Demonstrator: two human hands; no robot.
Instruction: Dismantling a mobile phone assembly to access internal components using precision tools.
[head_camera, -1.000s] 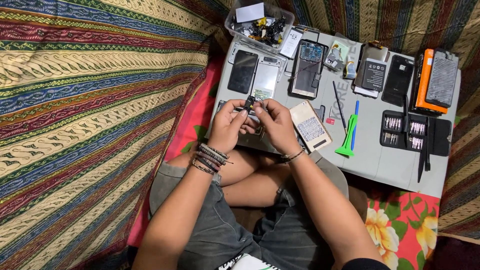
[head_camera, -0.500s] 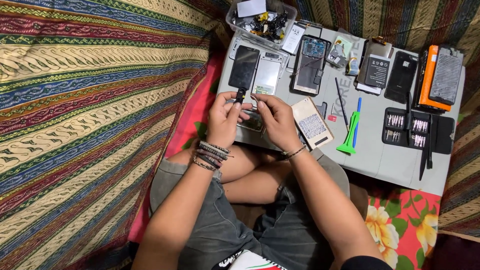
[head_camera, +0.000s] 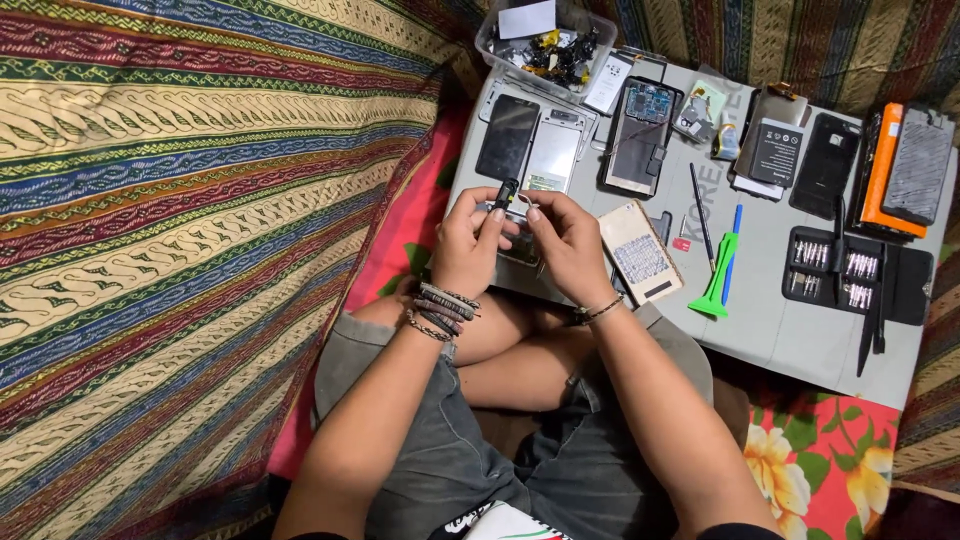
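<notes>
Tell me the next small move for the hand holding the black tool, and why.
Probably lower the small black-handled tool tip onto the opened phone beneath. The left hand pinches it upright just above the phone, while the right hand braces beside it on the grey work board.

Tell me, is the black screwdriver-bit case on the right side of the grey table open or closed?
Open. The black bit case lies spread flat on the grey table, rows of silvery bits exposed, its flap folded out to the right.

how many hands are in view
2. The left hand is at the near edge of the grey mat, pinching a small dark tool. The right hand is beside it, fingertips meeting over a small part I cannot make out.
</notes>
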